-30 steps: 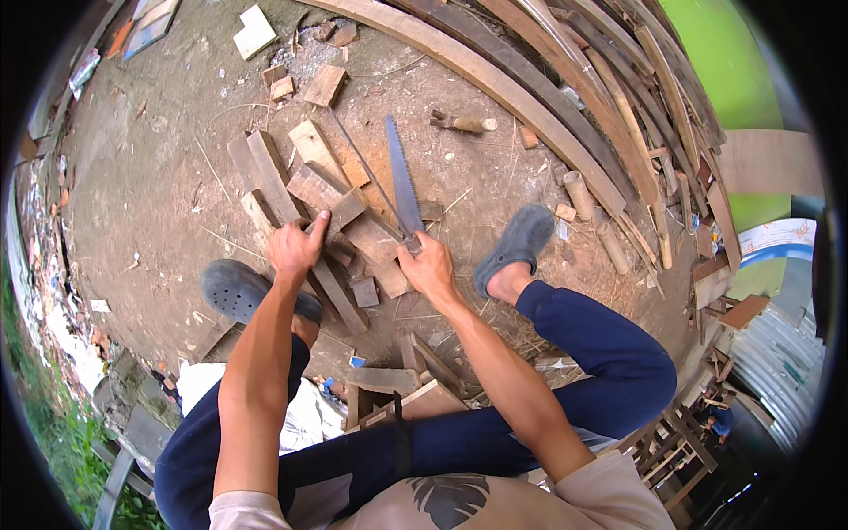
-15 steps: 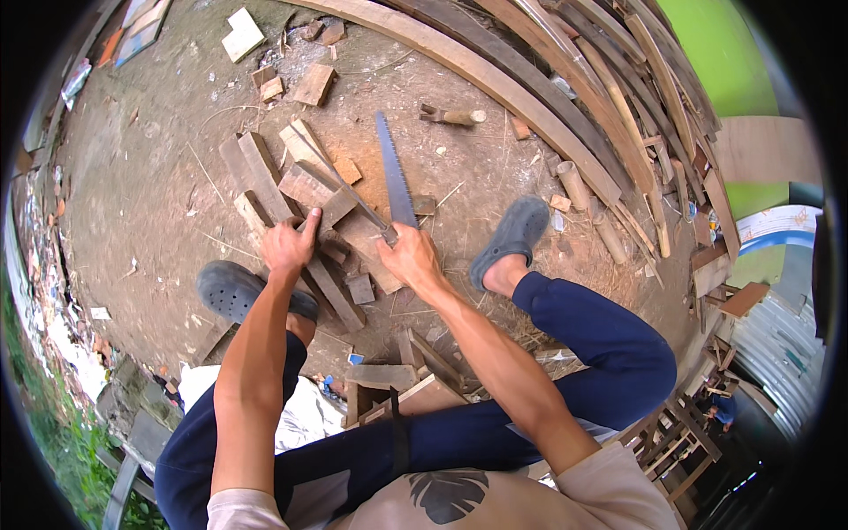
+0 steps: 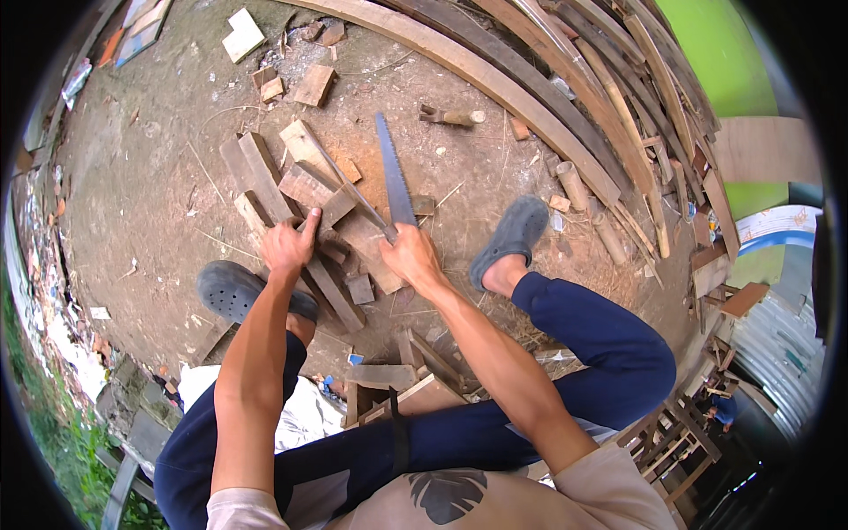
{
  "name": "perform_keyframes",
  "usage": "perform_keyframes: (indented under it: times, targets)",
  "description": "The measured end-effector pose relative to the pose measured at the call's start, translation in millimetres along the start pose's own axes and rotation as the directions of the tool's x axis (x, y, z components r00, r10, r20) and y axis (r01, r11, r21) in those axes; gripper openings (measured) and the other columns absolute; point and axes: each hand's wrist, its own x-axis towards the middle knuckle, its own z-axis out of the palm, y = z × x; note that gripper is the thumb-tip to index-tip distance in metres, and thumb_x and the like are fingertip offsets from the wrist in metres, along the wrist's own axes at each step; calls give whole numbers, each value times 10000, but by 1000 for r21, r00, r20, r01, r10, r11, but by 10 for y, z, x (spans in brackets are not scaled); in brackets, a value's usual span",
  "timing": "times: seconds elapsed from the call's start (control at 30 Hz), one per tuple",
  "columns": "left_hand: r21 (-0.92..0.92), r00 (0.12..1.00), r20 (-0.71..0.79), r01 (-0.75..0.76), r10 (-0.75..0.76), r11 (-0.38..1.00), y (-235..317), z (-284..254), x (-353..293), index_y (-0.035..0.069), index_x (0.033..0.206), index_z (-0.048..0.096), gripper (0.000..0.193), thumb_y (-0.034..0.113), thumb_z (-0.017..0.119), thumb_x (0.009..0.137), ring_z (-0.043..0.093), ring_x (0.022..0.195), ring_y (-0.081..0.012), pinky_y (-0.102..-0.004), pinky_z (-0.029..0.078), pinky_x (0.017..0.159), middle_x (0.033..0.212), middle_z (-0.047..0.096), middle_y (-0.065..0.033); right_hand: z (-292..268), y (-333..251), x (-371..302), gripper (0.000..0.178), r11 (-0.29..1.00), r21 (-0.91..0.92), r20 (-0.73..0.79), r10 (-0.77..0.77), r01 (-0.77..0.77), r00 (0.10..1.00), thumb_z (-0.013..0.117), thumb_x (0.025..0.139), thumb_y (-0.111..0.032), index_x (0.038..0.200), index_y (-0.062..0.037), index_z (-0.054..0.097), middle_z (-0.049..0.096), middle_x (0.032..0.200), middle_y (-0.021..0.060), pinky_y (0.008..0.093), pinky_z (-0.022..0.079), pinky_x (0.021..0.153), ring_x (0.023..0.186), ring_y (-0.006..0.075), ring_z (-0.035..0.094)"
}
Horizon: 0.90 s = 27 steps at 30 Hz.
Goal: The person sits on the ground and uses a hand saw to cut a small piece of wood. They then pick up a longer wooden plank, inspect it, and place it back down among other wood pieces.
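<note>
My left hand (image 3: 287,246) has its thumb pressed on the near end of a short wooden block (image 3: 309,185), its fingers curled over wood beside it. The block lies across other timber pieces (image 3: 268,177). My right hand (image 3: 413,254) is closed round the near end of a long thin-bladed tool (image 3: 358,196). Its blade appears edge-on and slants across the block toward the far left; the grip is hidden by my fingers. A grey handsaw blade (image 3: 394,172) points away just beyond my right hand, toothed edge to the right, its handle out of sight.
Orange sawdust (image 3: 371,177) covers the ground around the blade. Farther off lies a hammer-like tool (image 3: 452,116) with a wooden handle. Long planks (image 3: 530,97) are piled at the far right. Offcuts (image 3: 314,85) are scattered about. My clogs (image 3: 512,234) flank the work.
Hardly anything differs. My right hand sits very slightly farther right, while my left hand and the block hold their place.
</note>
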Motion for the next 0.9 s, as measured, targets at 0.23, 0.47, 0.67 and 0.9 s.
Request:
perform_keyframes:
  times: [0.23,0.47,0.67,0.9]
  targets:
    - [25,1000,7,3,-3,1000,-7,-5,10,101,1042,787,768,778,472,865,683,976,-439,-477,519,900,949,711,-278,71,58,26,301,1000,-1,-34,24,-24,999,684,855,-242,961,40,672,674,746,254,457,538,670,717,389,685]
    - [1,999,34,29,-29,1000,-16,23,26,108,1082,780,767,777,472,866,678,1001,-441,-470,514,923,960,714,-280,73,198,-30,337,1000,9,-27,-22,23,999,695,865,-243,1017,58,683,657,641,193,423,530,584,585,283,670]
    - [18,1000,-15,15,-15,1000,4,8,4,84,1091,771,774,764,470,876,670,1000,-461,-493,503,919,969,710,-287,-14,74,-61,332,997,81,-34,14,-11,999,696,854,-231,1017,58,684,679,687,218,451,559,627,655,317,702]
    - [-74,1000,-20,-7,5,997,-5,68,14,61,1191,704,767,665,270,1002,633,1087,-475,-521,469,960,1091,680,-310,-749,-68,-268,283,970,-79,68,234,-229,970,641,825,-218,981,5,721,728,944,232,476,585,794,886,382,723]
